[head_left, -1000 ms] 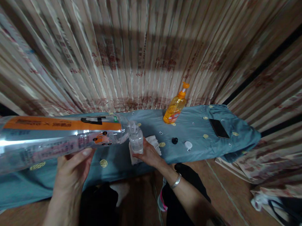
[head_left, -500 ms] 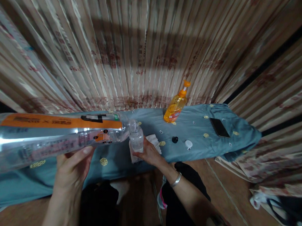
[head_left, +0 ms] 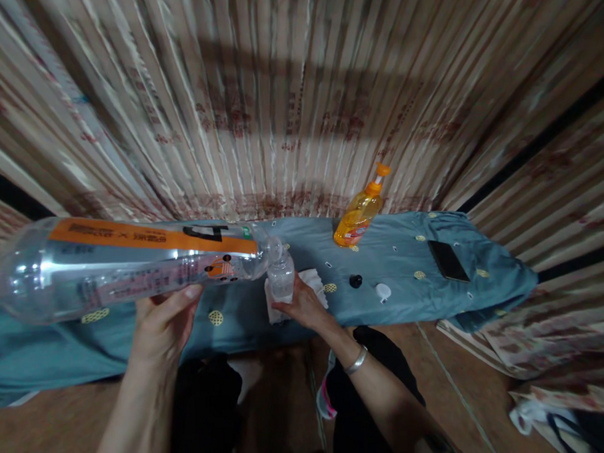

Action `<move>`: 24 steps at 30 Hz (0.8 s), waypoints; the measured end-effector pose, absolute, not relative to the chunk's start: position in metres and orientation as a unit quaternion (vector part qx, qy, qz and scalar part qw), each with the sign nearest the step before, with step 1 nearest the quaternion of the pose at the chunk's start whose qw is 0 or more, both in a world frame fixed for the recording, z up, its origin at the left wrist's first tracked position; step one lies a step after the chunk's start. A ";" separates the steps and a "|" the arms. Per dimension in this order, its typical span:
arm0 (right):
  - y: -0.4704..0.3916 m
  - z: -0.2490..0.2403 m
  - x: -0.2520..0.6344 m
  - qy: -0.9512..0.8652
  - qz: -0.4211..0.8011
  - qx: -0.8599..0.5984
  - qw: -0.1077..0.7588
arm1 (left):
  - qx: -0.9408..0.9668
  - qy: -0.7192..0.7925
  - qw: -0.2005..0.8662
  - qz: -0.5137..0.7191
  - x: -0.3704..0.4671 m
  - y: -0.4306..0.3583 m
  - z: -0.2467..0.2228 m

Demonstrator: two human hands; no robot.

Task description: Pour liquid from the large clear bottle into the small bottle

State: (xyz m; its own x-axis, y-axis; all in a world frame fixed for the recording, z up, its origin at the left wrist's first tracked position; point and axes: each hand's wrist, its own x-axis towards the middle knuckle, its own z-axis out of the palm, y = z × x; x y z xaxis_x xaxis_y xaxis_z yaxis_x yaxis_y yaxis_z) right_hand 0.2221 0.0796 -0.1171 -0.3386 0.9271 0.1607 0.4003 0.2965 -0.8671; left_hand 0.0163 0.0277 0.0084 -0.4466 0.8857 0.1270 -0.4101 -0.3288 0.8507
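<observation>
My left hand [head_left: 168, 316] is wrapped under a large clear bottle [head_left: 133, 260] with an orange label, which lies nearly level in the air with its neck to the right. Its mouth meets the top of a small clear bottle [head_left: 281, 279] that my right hand [head_left: 304, 302] grips, slightly tilted. The small bottle has clear contents that look like liquid. A pale cloth [head_left: 313, 279] lies beneath the small bottle and my right hand. Whether liquid runs between the two mouths is too small to tell.
On the blue-green cloth-covered surface [head_left: 246, 329] stand an orange pump bottle [head_left: 358, 219], a black cap [head_left: 355, 281], a white cap [head_left: 383, 291] and a dark phone [head_left: 448, 260]. Patterned curtains [head_left: 297, 106] hang behind. A bag [head_left: 585, 424] sits at the lower right.
The whole view has shifted slightly, so things appear farther right. More of the large bottle's base shows at the left. Both hands keep their grips.
</observation>
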 end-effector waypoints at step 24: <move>0.079 -0.120 0.222 -0.718 0.378 -0.464 0.355 | 0.310 0.400 0.415 0.756 0.016 0.029 0.006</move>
